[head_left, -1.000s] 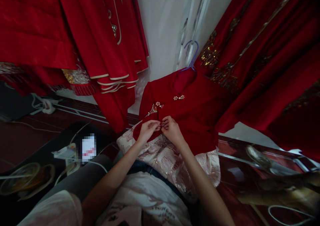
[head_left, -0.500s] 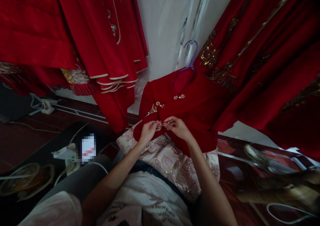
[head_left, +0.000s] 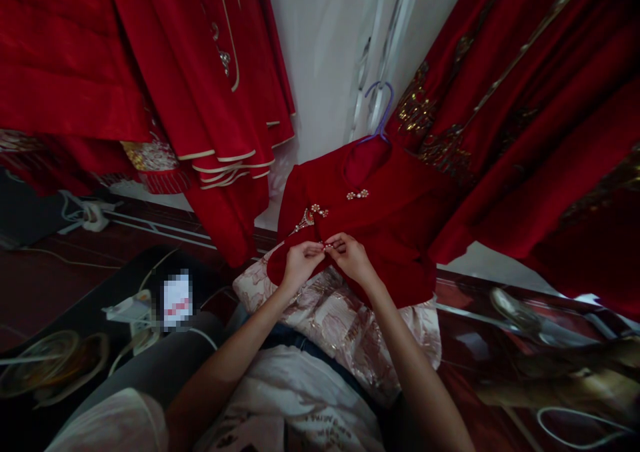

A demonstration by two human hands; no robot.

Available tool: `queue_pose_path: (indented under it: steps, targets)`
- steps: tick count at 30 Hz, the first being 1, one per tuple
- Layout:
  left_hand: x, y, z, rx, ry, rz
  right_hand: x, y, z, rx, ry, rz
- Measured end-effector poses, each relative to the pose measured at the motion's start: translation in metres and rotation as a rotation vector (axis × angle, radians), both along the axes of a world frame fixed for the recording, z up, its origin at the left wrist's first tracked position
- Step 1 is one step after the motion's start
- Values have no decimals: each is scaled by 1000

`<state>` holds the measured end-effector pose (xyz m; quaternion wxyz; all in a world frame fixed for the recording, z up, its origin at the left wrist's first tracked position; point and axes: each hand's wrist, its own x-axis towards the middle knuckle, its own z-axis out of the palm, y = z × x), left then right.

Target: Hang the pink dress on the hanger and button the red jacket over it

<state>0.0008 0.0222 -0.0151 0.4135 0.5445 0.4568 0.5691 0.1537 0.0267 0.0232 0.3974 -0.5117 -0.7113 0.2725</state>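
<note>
Both hands, left hand (head_left: pixel 299 263) and right hand (head_left: pixel 351 257), pinch the pearl clasp (head_left: pixel 327 245) on the soft, slippery red dress (head_left: pixel 390 232); hold the cloth beside it.

Red garments with cream piping (head_left: pixel 215 105) are hung at the upper left, and a gold-patterned hem (head_left: pixel 153 155) is seen beneath them. Darker red robes with gold embroidery (head_left: pixel 500 92) are draped at the right. Between them a white wall (head_left: pixel 325 52) is shown. A pale brocade cloth (head_left: pixel 345 325) is spread over the lap. On the dark red floor (head_left: pixel 50 272) at the left, a white power strip (head_left: pixel 127 309) and coiled cables (head_left: pixel 45 365) are laid. A white cord (head_left: pixel 575 425) is looped at the lower right.
</note>
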Motion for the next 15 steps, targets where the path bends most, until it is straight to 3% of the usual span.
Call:
queue_pose_path:
  steps: [9, 12, 15]
  targets:
    - [-8, 6, -4, 30, 113, -48, -1, 2, -7, 83, -52, -28]
    - [-12, 6, 1, 56, 153, -75, 1, -1, 1, 94, -66, -10]
    - [-22, 8, 12, 108, 199, 46, 16, -6, 20, 83, -16, 15]
